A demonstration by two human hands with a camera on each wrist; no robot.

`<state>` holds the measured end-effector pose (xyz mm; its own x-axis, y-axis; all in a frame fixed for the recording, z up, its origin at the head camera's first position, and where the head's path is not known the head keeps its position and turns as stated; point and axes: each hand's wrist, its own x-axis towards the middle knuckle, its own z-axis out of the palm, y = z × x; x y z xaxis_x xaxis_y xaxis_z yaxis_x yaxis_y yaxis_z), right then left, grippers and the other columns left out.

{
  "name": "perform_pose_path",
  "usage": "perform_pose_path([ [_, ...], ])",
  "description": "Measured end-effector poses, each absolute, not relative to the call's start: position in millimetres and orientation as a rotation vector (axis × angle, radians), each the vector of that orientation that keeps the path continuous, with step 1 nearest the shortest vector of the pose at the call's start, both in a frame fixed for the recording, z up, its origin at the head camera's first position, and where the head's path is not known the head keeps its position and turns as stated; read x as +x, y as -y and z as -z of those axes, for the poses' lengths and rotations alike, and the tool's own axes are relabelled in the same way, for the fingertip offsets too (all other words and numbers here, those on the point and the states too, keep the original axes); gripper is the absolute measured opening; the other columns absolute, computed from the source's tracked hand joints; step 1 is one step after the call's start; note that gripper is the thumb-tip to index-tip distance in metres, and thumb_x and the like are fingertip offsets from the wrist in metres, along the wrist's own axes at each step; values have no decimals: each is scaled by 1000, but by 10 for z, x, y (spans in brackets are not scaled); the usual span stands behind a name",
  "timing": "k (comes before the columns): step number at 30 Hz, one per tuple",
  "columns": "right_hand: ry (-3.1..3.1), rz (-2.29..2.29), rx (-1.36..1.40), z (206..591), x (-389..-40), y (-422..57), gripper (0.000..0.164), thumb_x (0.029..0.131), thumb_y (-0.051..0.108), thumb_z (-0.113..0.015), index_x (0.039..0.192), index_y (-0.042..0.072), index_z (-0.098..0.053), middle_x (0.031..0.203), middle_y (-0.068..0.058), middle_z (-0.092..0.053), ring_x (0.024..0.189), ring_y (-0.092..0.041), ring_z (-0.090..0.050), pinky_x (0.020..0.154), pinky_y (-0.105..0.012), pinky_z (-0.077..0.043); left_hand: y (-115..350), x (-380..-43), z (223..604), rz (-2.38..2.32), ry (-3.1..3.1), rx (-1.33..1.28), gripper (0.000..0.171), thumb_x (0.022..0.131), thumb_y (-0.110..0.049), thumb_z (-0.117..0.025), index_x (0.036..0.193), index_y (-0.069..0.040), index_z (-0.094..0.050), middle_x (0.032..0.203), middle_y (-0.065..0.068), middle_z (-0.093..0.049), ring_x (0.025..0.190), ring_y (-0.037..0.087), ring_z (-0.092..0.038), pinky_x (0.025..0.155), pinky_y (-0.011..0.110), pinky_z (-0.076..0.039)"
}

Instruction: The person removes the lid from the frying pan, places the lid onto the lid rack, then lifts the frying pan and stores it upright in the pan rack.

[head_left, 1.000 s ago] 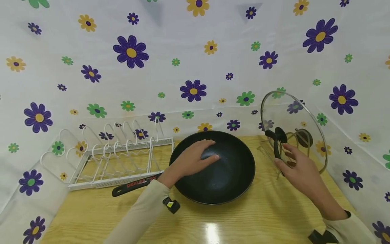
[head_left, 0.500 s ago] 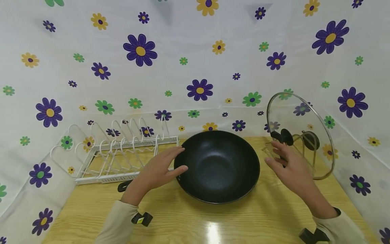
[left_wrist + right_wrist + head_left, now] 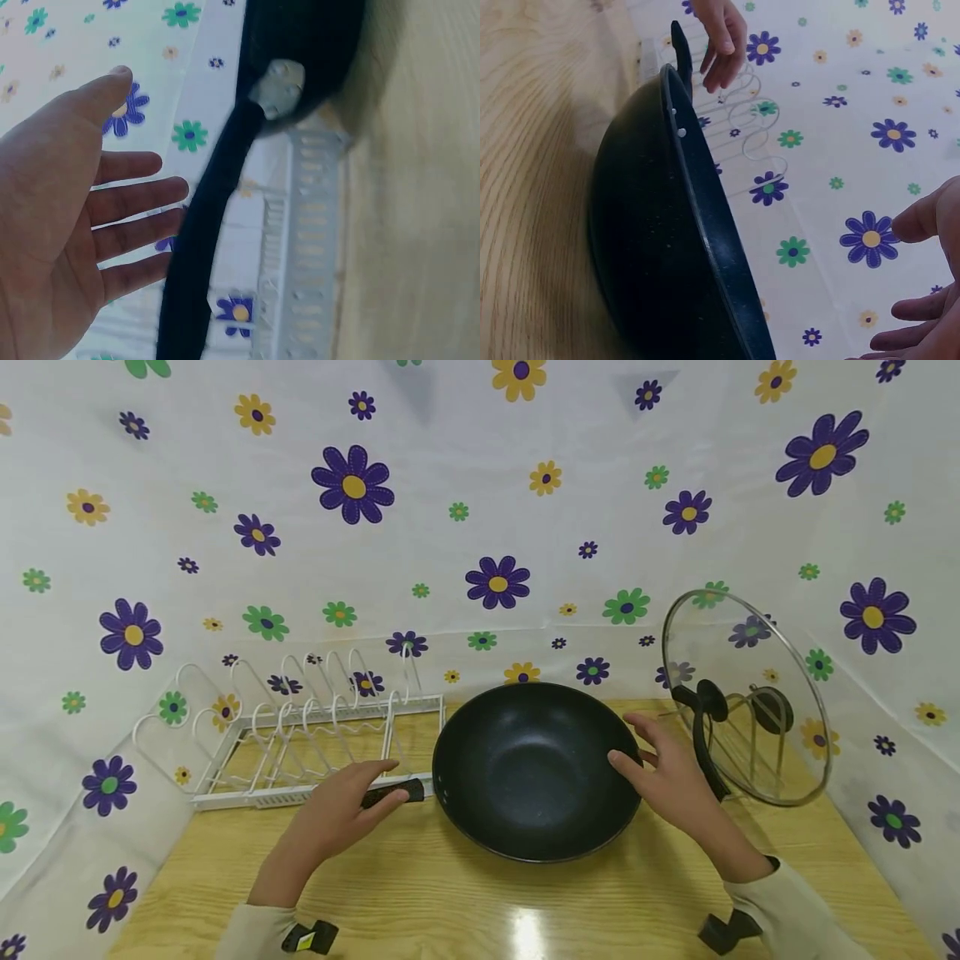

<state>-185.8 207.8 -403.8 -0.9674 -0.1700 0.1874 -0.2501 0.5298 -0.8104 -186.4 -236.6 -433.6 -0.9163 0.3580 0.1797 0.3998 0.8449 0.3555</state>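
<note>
A black wok (image 3: 536, 777) sits on the wooden table, its long handle (image 3: 393, 793) pointing left. My left hand (image 3: 330, 814) hovers over that handle with thumb and fingers spread. In the left wrist view its straight fingers (image 3: 139, 202) reach toward the handle (image 3: 206, 217) without curling round it. At the wok's right rim is my right hand (image 3: 667, 777), thumb over the edge in the head view. The right wrist view shows the right hand's fingers (image 3: 922, 315) extended and apart from the wok's side (image 3: 645, 225). Neither hand holds anything.
On the right a glass lid (image 3: 750, 760) with a black handle (image 3: 702, 739) stands upright in a wire stand (image 3: 753, 735). A white wire dish rack (image 3: 300, 735) lies at the back left, just behind the wok handle. A flower-print sheet (image 3: 450, 460) hangs behind and at both sides.
My left hand has drawn back left from over the wok to its handle. My right hand has let go of the lid's handle and moved left to the wok's right rim.
</note>
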Motion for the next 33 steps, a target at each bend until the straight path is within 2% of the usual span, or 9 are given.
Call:
perform_pose_path([
  [9, 2735, -1420, 258, 4143, -1988, -2057, 67, 104, 36, -61, 155, 2, -35, 162, -24, -32, 151, -44, -27, 115, -60, -33, 2591, -1766, 4501, 578, 2970, -483, 62, 102, -53, -57, 142, -7, -59, 135, 17, -65, 122, 39, -62, 97, 58, -50],
  [18, 2789, -1328, 123, 4300, -2116, -2054, 67, 104, 36, -60, 155, 1, -35, 159, -29, -34, 145, -49, -34, 113, -63, -35, 2667, -1731, 4542, 529, 2945, -479, 49, 103, -47, -57, 135, -10, -65, 127, 13, -69, 112, 36, -66, 89, 55, -53],
  [23, 2816, -1362, 56, 4378, -2188, -2051, 68, 104, 34, -58, 157, 1, -31, 160, -31, -31, 147, -48, -30, 114, -65, -32, 2699, -1754, 4575, 522, 2941, -502, 45, 104, -43, -57, 134, -11, -67, 122, 10, -72, 105, 33, -70, 86, 53, -54],
  [27, 2831, -1408, -13, 4429, -2233, -2044, 70, 105, 34, -57, 158, 1, -27, 162, -30, -27, 149, -47, -26, 116, -64, -28, 2722, -1765, 4592, 527, 2931, -518, 42, 104, -40, -58, 133, -11, -68, 120, 9, -73, 104, 32, -70, 86, 53, -55],
  [33, 2810, -1501, -60, 4485, -2296, -2049, 72, 105, 32, -56, 160, 0, -22, 164, -27, -24, 150, -46, -26, 117, -61, -29, 2736, -1776, 4586, 546, 2909, -528, 39, 103, -38, -61, 130, -12, -70, 117, 7, -74, 101, 29, -71, 81, 49, -55],
])
